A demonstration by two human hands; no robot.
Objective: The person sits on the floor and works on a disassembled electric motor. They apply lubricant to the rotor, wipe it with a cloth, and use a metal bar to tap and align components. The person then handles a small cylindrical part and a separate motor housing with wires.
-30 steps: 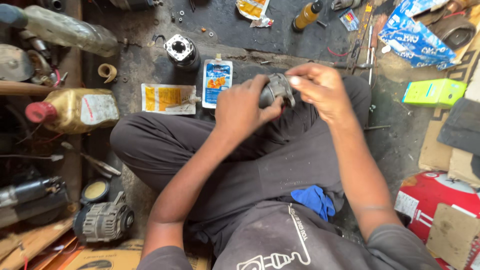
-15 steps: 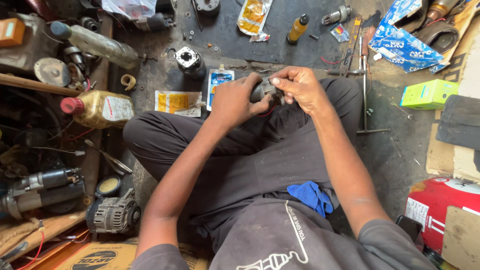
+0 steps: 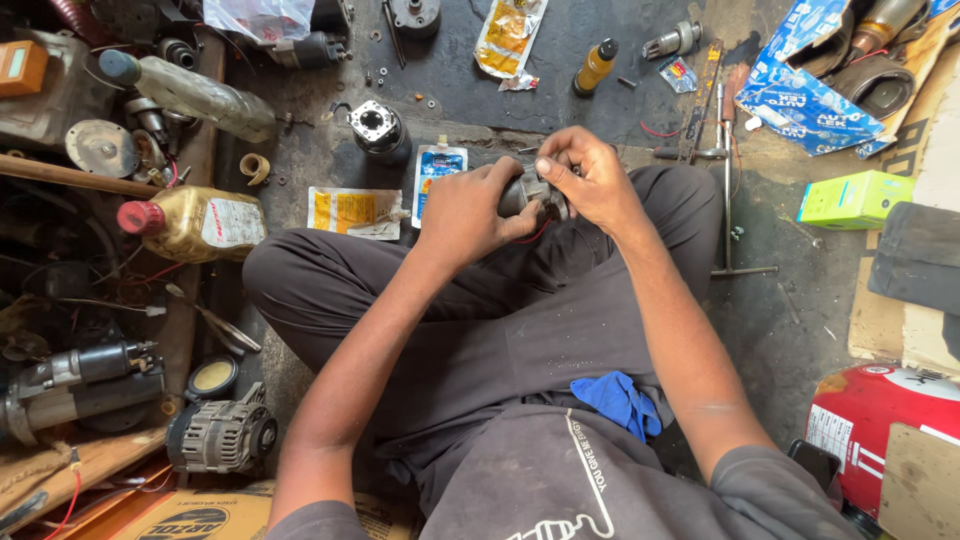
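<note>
I sit cross-legged on a dirty workshop floor. Both hands meet above my knees around a small grey metal motor part (image 3: pixel 528 192) with a thin red wire hanging under it. My left hand (image 3: pixel 465 212) cups the part from the left and below. My right hand (image 3: pixel 590 180) closes over its top and right side, fingertips pinched on its upper edge. Most of the part is hidden by my fingers. A blue rag (image 3: pixel 620 402) lies on my lap.
Ahead lie a blue-and-white sachet (image 3: pixel 436 172), a yellow sachet (image 3: pixel 350 212), a round metal housing (image 3: pixel 376 126) and a small yellow bottle (image 3: pixel 594 66). Left: an oil jug (image 3: pixel 195 224), a starter motor (image 3: pixel 80 385), an alternator (image 3: pixel 222 436). Right: a long T-handle wrench (image 3: pixel 726 190), a green box (image 3: pixel 853 199), a red can (image 3: pixel 868 420).
My view has shifted, so the floor items appear lower and further right. Both hands stay closed on the part; the right fingers have moved slightly on its top.
</note>
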